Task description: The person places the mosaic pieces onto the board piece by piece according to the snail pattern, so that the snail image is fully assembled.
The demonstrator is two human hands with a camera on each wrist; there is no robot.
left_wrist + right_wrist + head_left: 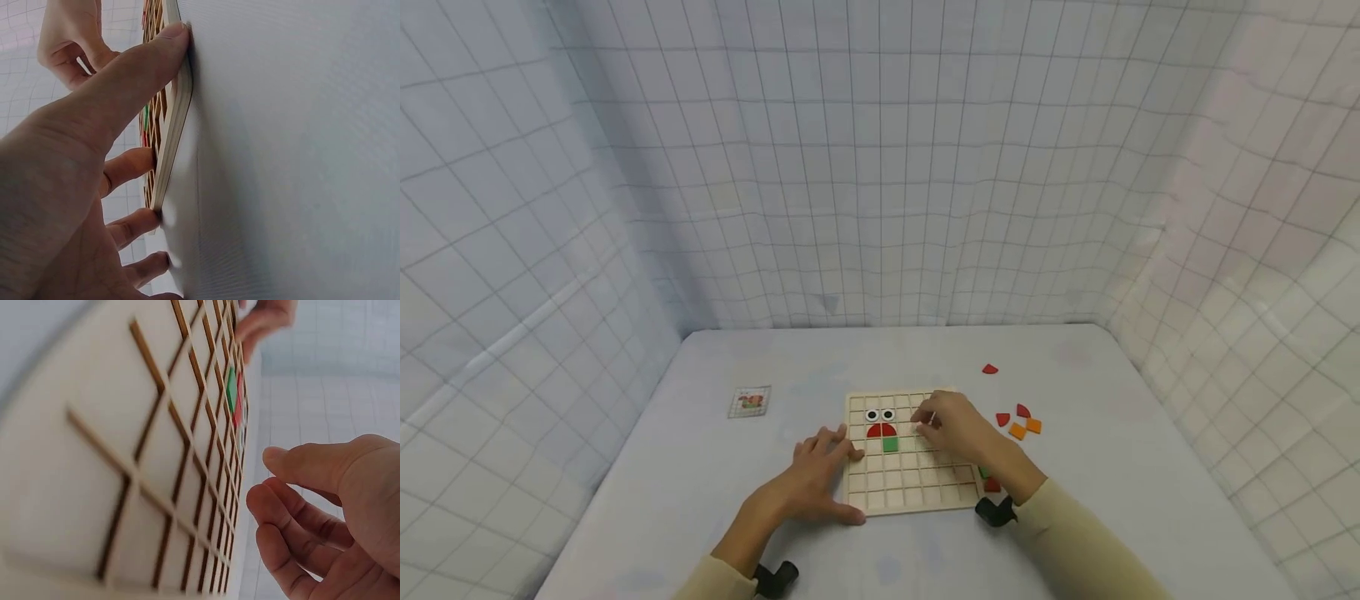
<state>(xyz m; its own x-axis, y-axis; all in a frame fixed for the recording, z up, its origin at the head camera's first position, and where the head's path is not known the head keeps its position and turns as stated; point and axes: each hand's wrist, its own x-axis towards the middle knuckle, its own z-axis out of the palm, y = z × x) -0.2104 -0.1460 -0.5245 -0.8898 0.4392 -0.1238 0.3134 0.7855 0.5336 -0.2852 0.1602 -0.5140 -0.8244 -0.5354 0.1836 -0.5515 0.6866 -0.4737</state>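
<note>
Right hand (955, 425): over the right part of the wooden grid board (913, 497), fingers bent, thumb and index tips close together with a small gap showing in the right wrist view. Can't tell if a small piece sits between them; none is visible.

Left hand (808, 479): fingers spread, not wrapped around anything. Thumb lies on the board's near edge by the left corner, index and middle fingertips touch the left edge. Remaining fingertips are off the board, near the tabletop.

Board: flat on the white table (640, 467), between the hands. On it, upper left area: 2 round eye pieces (880, 415) side by side, white with black centres. Just below, 2 red wedges (882, 431) edge to edge, making a dome. Green square (890, 444) directly under the right wedge.

Off the board, right side: 2 orange squares (1026, 428) and 2 red wedges (1003, 419) grouped near each other; 1 more red wedge (990, 369) farther back. Another green piece (984, 472) and red piece (992, 485) by the board's right edge, partly hidden by the right forearm.

Left of the board, well apart: small picture card (749, 402), gridded, red-orange figure on it; detail too small to read.

Wrists: black devices (777, 578) strapped on, pale sleeves (1075, 537) behind. Grid-lined white cloth (880, 167) walls the table's back and sides.
</note>
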